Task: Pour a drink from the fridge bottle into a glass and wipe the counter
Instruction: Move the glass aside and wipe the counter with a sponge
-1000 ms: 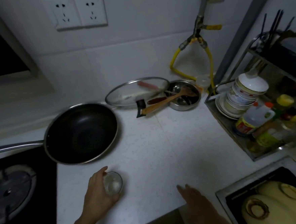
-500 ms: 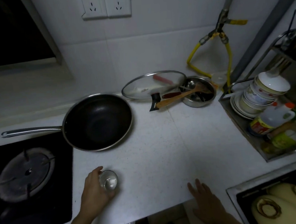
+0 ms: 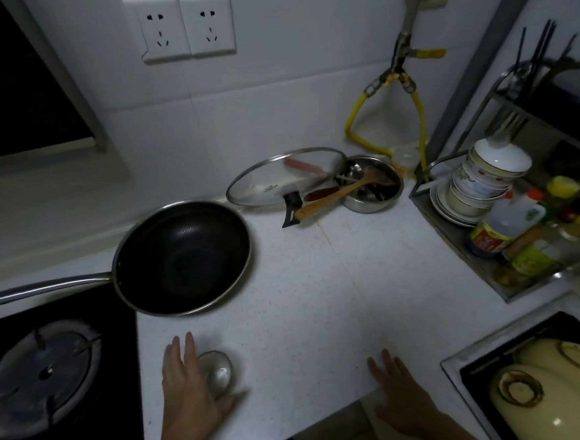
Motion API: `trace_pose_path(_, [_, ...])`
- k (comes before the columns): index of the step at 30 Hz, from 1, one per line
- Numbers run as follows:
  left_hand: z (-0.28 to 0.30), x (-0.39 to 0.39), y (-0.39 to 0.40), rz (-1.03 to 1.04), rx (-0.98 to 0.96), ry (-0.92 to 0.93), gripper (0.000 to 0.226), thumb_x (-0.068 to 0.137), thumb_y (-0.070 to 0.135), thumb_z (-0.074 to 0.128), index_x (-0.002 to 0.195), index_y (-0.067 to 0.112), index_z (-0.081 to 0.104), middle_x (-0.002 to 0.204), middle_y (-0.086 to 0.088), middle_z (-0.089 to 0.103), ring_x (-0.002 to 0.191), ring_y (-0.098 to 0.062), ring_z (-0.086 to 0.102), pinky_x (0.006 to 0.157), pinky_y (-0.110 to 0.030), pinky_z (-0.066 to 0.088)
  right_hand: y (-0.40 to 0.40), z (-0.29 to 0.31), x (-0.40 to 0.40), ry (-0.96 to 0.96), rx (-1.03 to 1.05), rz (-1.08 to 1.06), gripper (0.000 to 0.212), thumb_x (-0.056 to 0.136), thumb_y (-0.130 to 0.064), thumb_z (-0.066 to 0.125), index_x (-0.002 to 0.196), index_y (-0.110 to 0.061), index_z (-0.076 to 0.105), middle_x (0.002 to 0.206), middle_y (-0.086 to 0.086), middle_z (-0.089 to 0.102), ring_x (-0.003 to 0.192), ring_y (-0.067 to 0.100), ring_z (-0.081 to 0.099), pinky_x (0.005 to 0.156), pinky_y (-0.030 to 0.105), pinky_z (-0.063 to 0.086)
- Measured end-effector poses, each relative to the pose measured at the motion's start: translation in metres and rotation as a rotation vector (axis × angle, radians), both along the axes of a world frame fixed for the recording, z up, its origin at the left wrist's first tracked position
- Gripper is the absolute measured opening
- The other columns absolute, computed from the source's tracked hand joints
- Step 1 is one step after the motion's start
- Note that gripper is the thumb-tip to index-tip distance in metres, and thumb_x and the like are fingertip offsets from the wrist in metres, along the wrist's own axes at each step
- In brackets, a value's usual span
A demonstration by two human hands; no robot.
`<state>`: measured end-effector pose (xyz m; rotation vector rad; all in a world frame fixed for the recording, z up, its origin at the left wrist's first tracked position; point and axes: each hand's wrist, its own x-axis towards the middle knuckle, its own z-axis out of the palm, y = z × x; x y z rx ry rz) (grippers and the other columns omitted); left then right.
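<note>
A small clear glass (image 3: 219, 374) stands upright on the white speckled counter (image 3: 320, 286), near its front edge. My left hand (image 3: 187, 395) lies against the glass's left side with the fingers stretched out straight, no longer curled around it; the thumb reaches along its near side. My right hand (image 3: 402, 394) is open, palm down, at the counter's front edge, well right of the glass, holding nothing.
A black wok (image 3: 185, 258) with a long steel handle sits behind the glass, beside the gas hob (image 3: 49, 377) on the left. A glass lid (image 3: 285, 177) and a steel bowl with utensils (image 3: 370, 185) stand by the wall. A dish rack with bowls and bottles (image 3: 508, 225) stands right; the sink (image 3: 550, 383) is at front right.
My left hand's fingers have uncurled from around the glass and now point straight. The glass stays in place. My right hand has barely moved.
</note>
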<state>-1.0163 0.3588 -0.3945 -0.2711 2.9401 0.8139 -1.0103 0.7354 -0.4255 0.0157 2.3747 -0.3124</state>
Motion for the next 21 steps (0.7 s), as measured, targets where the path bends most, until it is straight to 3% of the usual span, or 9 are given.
trace_pose_path(4, [0.014, 0.002, 0.035, -0.2, -0.07, 0.181, 0.117, 0.067, 0.075, 0.054, 0.15, 0.001, 0.016, 0.158, -0.029, 0.011, 0.146, -0.042, 0.006, 0.107, -0.062, 0.024, -0.002, 0.006, -0.002, -0.045, -0.006, -0.017, 0.08, 0.104, -0.032, 0.045, 0.156, -0.018, -0.015, 0.163, 0.012, -0.024, 0.152, 0.035, -0.01, 0.124, 0.042, 0.012])
trace_pose_path(6, [0.018, 0.001, 0.063, -0.32, -0.036, 0.23, 0.106, 0.074, 0.061, 0.067, 0.149, 0.003, 0.019, 0.157, -0.028, 0.016, 0.146, -0.041, 0.013, 0.109, -0.06, 0.03, 0.0, 0.01, -0.004, -0.057, -0.035, -0.052, 0.075, 0.105, -0.031, 0.042, 0.157, -0.019, -0.011, 0.164, 0.011, -0.021, 0.153, 0.034, -0.008, 0.124, 0.042, 0.011])
trace_pose_path(8, [0.018, -0.002, 0.091, -0.401, 0.029, 0.191, 0.111, 0.068, 0.036, 0.086, 0.151, 0.011, 0.018, 0.159, -0.022, 0.017, 0.145, -0.039, 0.023, 0.108, -0.057, 0.039, 0.005, 0.012, -0.005, -0.045, -0.072, -0.083, 0.068, 0.107, -0.03, 0.038, 0.158, -0.019, -0.005, 0.165, 0.011, -0.017, 0.154, 0.031, -0.002, 0.124, 0.04, 0.011])
trace_pose_path(9, [0.019, -0.004, 0.105, -0.416, 0.042, 0.136, 0.112, 0.07, 0.032, 0.085, 0.153, 0.019, 0.012, 0.16, -0.017, 0.014, 0.145, -0.036, 0.026, 0.109, -0.052, 0.041, 0.008, 0.013, -0.005, -0.03, -0.095, -0.116, 0.064, 0.107, -0.03, 0.037, 0.158, -0.019, 0.0, 0.166, 0.012, -0.015, 0.154, 0.029, 0.002, 0.124, 0.037, 0.012])
trace_pose_path(12, [0.015, -0.008, 0.144, -0.45, 0.018, -0.098, 0.094, 0.087, 0.044, 0.065, 0.151, 0.038, -0.003, 0.164, -0.004, 0.002, 0.149, -0.024, 0.018, 0.116, -0.039, 0.029, 0.023, 0.018, 0.0, 0.026, -0.135, -0.203, 0.06, 0.107, -0.035, 0.037, 0.158, -0.023, 0.01, 0.167, 0.009, -0.008, 0.153, 0.024, 0.009, 0.122, 0.033, 0.013])
trace_pose_path(16, [0.009, -0.014, 0.189, -0.544, -0.012, -0.361, 0.08, 0.094, 0.05, 0.052, 0.154, 0.035, 0.002, 0.165, 0.0, 0.012, 0.151, -0.02, 0.012, 0.12, -0.036, 0.019, 0.058, 0.03, 0.015, 0.09, -0.17, -0.275, 0.055, 0.106, -0.039, 0.038, 0.156, -0.024, 0.023, 0.166, 0.001, 0.015, 0.151, 0.016, 0.018, 0.121, 0.027, 0.012])
trace_pose_path(21, [0.018, -0.014, 0.257, -0.694, -0.02, -0.385, 0.079, 0.09, 0.059, 0.051, 0.154, 0.035, 0.011, 0.163, 0.004, 0.02, 0.147, -0.017, 0.025, 0.119, -0.034, 0.024, 0.13, 0.063, 0.051, 0.147, -0.14, -0.408, 0.047, 0.105, -0.037, 0.042, 0.147, -0.016, 0.042, 0.153, 0.004, 0.043, 0.138, 0.02, 0.042, 0.112, 0.027, 0.032])
